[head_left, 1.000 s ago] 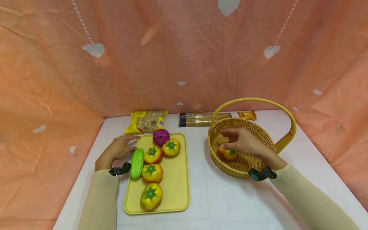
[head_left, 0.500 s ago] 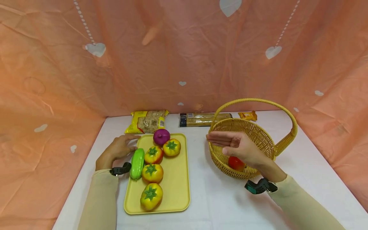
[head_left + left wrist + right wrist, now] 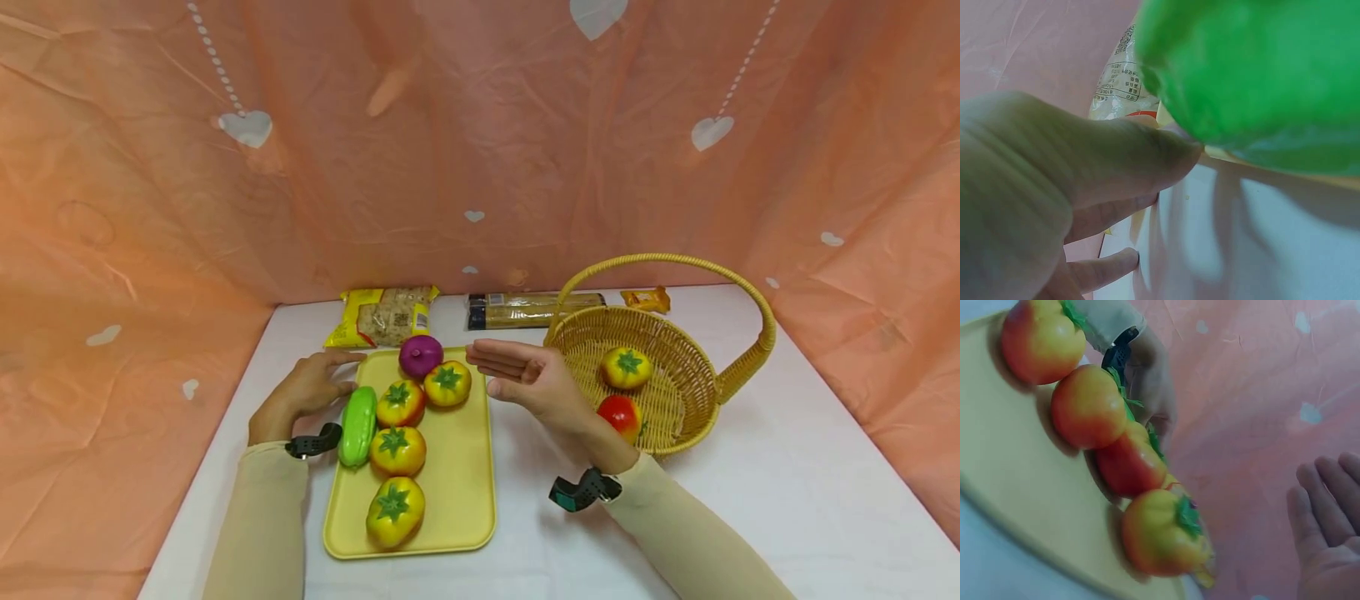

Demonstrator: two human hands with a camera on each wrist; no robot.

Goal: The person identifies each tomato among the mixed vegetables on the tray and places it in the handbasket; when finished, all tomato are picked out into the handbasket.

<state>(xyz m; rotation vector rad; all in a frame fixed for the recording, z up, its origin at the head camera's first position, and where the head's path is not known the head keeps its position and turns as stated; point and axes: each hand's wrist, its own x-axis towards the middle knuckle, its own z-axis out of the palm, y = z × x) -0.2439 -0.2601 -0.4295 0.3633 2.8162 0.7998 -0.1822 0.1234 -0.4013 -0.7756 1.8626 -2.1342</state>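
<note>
My right hand (image 3: pixel 536 383) is in the air between the tray and the basket, its fingers straight and holding nothing. My left hand (image 3: pixel 303 390) rests at the left edge of the yellow tray (image 3: pixel 457 467), thumb tip beside the green cucumber-like vegetable (image 3: pixel 358 427) and fingers loosely spread. On the tray are several yellow-orange persimmons (image 3: pixel 397 452) with green leafy tops and a purple onion (image 3: pixel 421 357). The wicker basket (image 3: pixel 686 358) holds a persimmon (image 3: pixel 626 368) standing leaf-up and a redder one (image 3: pixel 619 415) on its side, partly hidden by my right wrist.
Along the back of the white table (image 3: pixel 540 542) lie a yellow food bag (image 3: pixel 386 318), dark-ended packs of noodle-like sticks (image 3: pixel 536 312) and a small orange packet (image 3: pixel 646 300). The basket's tall handle (image 3: pixel 667 260) arches over it. A pink curtain (image 3: pixel 480 150) hangs behind.
My right hand has let go of a persimmon in the basket, opened, and moved left out of it towards the tray. My left hand has stayed in place.
</note>
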